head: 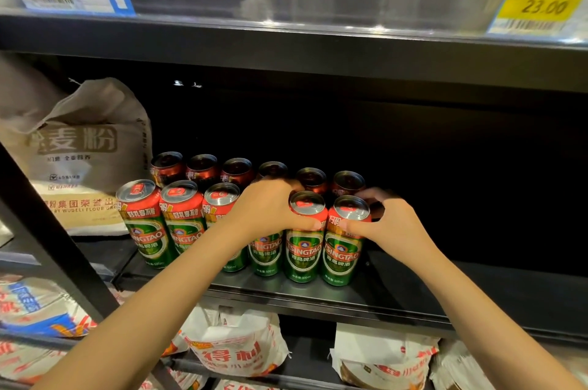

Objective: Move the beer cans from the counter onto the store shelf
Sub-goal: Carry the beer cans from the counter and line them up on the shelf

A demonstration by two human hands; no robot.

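Two rows of red and green Tsingtao beer cans stand upright on the dark middle shelf (pixel 413 291). The front row holds several cans, from the leftmost can (pixel 144 224) to the rightmost can (pixel 345 240). My left hand (pixel 270 208) grips the top of a front-row can (pixel 265 254), mostly hiding its lid. My right hand (pixel 386 224) holds the rightmost can near its rim, thumb on the front, fingers curled behind. Another can (pixel 304 237) stands between the two held ones. The back row (pixel 237 171) sits in shadow behind.
A beige flour sack (pixel 82 148) leans at the left of the same shelf. The upper shelf edge carries yellow price tags (pixel 541 6). White and red flour bags (pixel 241 345) fill the lower shelf. A black upright post (pixel 54 249) runs at the left. The shelf stretches dark to the right of the cans.
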